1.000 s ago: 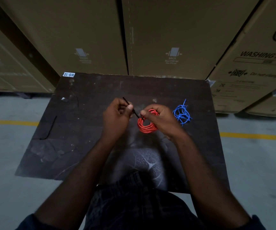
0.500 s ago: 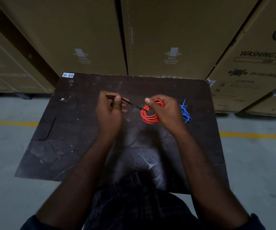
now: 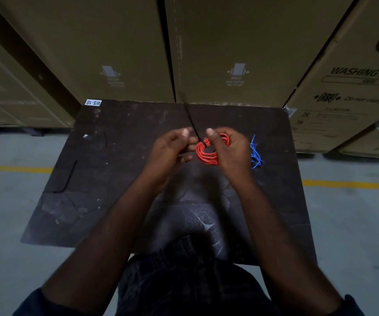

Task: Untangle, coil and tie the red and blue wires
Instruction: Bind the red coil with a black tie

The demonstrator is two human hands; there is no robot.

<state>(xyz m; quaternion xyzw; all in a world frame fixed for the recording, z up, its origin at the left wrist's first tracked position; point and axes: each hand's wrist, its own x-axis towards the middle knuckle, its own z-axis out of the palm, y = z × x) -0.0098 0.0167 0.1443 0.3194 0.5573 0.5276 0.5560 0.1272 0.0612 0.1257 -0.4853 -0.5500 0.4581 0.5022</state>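
Hands: left hand (image 3: 168,153) pinches black tie (image 3: 189,117), right hand (image 3: 231,151) grips coiled red wire (image 3: 206,157), above the table (image 3: 115,179), centre.
Blue wire (image 3: 255,153): loose tangle near the right edge, beside right hand.
Far edge: cardboard boxes (image 3: 229,53) stand tight against it.

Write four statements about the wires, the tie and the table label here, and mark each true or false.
1. The right hand holds the coiled red wire. True.
2. The left hand holds the blue wire. False: it lies on the table, beside the right hand.
3. A black tie sticks up from the red wire's coil. True.
4. The table's label reads WS-20. False: it reads WS-10.
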